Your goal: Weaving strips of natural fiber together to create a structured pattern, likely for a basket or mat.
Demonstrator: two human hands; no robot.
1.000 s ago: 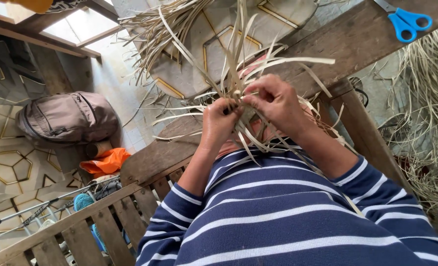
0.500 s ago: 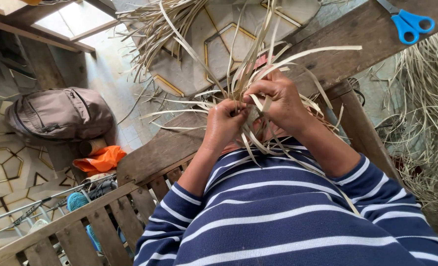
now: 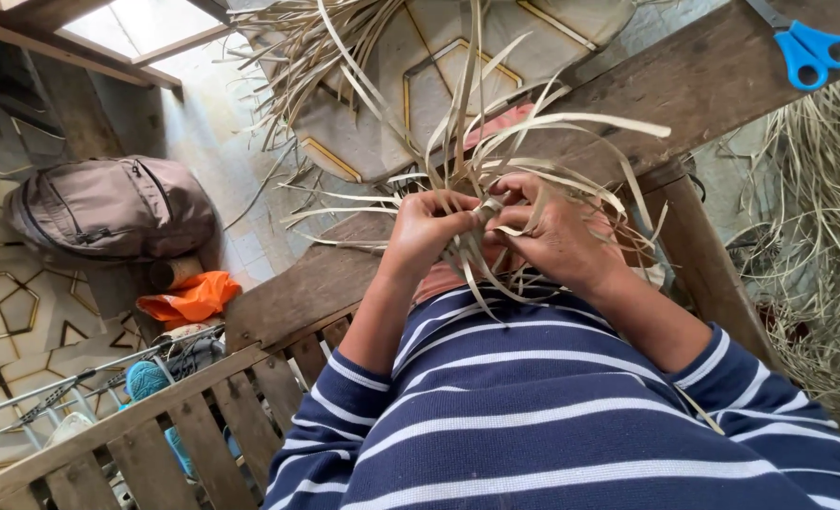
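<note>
My left hand [image 3: 427, 231] and my right hand [image 3: 554, 236] meet over a small woven piece [image 3: 486, 210] made of pale dried leaf strips [image 3: 458, 123]. Both hands pinch the strips where they cross, fingers closed on them. Long loose strip ends fan up and outward from the weave. My forearms come out of navy sleeves with white stripes [image 3: 533, 416]. The weave's underside is hidden by my fingers.
Blue-handled scissors [image 3: 807, 47] lie on the wooden bench plank [image 3: 703, 85] at top right. More dried strips are piled on the floor at right [image 3: 817, 236] and at the top [image 3: 297, 47]. A brown backpack [image 3: 108, 208], orange cloth [image 3: 188, 297] and a wooden slat railing [image 3: 155, 425] sit left.
The hands have stayed together on the weave, with fingers shifting on the strips. The loose strip ends have swung, and the view has tilted slightly.
</note>
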